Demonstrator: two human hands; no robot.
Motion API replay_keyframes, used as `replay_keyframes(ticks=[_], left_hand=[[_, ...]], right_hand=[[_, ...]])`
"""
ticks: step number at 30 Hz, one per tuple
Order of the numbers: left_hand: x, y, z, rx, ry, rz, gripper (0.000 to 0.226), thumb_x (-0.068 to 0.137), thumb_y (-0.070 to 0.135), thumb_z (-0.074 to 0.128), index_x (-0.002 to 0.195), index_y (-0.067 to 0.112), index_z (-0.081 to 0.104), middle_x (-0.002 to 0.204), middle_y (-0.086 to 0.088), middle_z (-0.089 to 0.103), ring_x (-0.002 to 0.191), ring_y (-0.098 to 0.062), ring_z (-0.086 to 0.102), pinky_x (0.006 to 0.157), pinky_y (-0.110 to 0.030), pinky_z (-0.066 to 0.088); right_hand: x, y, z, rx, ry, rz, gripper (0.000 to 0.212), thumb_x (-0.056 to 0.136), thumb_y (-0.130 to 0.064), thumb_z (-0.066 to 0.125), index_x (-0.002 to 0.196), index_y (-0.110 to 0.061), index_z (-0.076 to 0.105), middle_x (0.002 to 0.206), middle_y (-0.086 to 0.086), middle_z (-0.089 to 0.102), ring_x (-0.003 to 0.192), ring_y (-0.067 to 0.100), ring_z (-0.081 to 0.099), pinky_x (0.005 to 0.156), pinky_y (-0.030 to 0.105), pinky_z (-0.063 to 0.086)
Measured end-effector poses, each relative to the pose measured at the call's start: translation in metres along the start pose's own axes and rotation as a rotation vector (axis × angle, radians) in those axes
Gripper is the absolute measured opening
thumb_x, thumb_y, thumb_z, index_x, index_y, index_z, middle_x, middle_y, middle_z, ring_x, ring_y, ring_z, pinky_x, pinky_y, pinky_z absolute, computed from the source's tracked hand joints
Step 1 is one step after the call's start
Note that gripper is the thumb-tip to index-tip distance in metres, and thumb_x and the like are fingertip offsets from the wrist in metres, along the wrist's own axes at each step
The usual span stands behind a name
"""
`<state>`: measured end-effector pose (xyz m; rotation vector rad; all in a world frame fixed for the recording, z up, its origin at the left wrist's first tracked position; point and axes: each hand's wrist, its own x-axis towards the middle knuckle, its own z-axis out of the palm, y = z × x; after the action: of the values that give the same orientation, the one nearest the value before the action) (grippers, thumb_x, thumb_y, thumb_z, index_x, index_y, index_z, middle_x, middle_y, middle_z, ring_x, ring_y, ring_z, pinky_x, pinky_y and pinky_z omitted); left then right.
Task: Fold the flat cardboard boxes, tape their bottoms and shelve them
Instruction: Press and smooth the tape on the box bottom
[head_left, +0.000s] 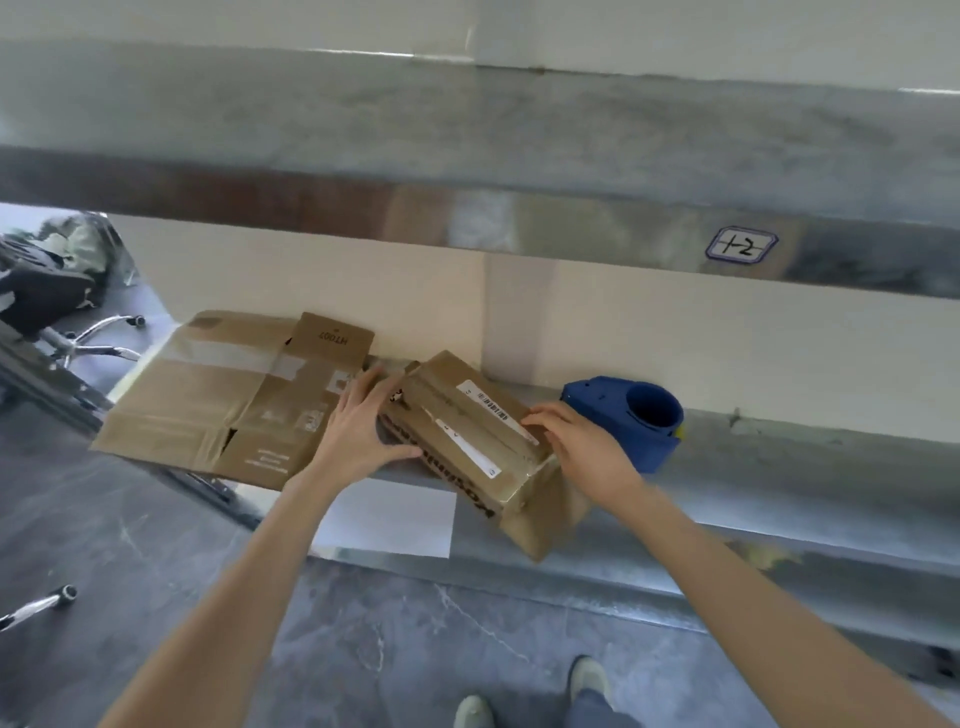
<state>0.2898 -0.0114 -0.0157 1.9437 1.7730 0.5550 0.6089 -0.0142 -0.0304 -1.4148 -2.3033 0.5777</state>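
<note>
One view, head camera: left hand (358, 431) grips the left end of the small brown cardboard box (467, 441). Right hand (576, 441) holds its right end with curled fingers. The box rests on the grey metal surface (779, 467), between a flattened brown cardboard box (218, 400) and a blue plastic tape dispenser (634, 415).

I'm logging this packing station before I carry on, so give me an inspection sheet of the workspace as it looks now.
Surface: metal shelf.
Job's things: folded box, tilted; flat box left of it; blue tape dispenser right.
Clutter: white sheet near the front edge.
Hands: left hand and right hand hold the folded box's ends.
Cables: nothing seen.
Surroundings: labelled upper shelf, office chair, grey floor.
</note>
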Motion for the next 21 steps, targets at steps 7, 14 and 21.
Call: replay_keyframes(ticks=[7, 14, 21], left_hand=[[0.001, -0.01, 0.012, -0.207, -0.057, -0.027, 0.1, 0.069, 0.026, 0.091, 0.152, 0.026, 0.035, 0.146, -0.002, 0.048, 0.133, -0.021, 0.045, 0.11, -0.04, 0.037], [-0.006, -0.014, 0.017, -0.25, 0.006, -0.035, 0.1, 0.063, 0.029, 0.093, 0.149, 0.027, 0.041, 0.141, -0.002, 0.051, 0.129, -0.02, 0.047, 0.111, -0.044, 0.039], [-0.022, -0.013, 0.022, -0.32, 0.073, -0.089, 0.1, 0.059, 0.026, 0.095, 0.146, 0.026, 0.046, 0.129, 0.003, 0.052, 0.112, -0.01, 0.047, 0.101, -0.028, 0.038]], right_hand=[[-0.006, -0.012, 0.008, 0.246, 0.007, 0.292, 0.042, 0.094, -0.03, 0.066, 0.135, -0.03, 0.055, 0.123, -0.006, 0.066, 0.108, 0.015, 0.061, 0.094, 0.035, 0.051], [-0.008, -0.017, 0.009, 0.327, -0.008, 0.358, 0.044, 0.097, -0.023, 0.062, 0.139, -0.026, 0.05, 0.123, -0.01, 0.059, 0.109, 0.009, 0.057, 0.095, 0.023, 0.045], [-0.006, -0.022, 0.006, 0.305, -0.022, 0.375, 0.041, 0.097, -0.023, 0.061, 0.137, -0.021, 0.053, 0.13, -0.001, 0.061, 0.11, 0.01, 0.056, 0.094, 0.02, 0.043]])
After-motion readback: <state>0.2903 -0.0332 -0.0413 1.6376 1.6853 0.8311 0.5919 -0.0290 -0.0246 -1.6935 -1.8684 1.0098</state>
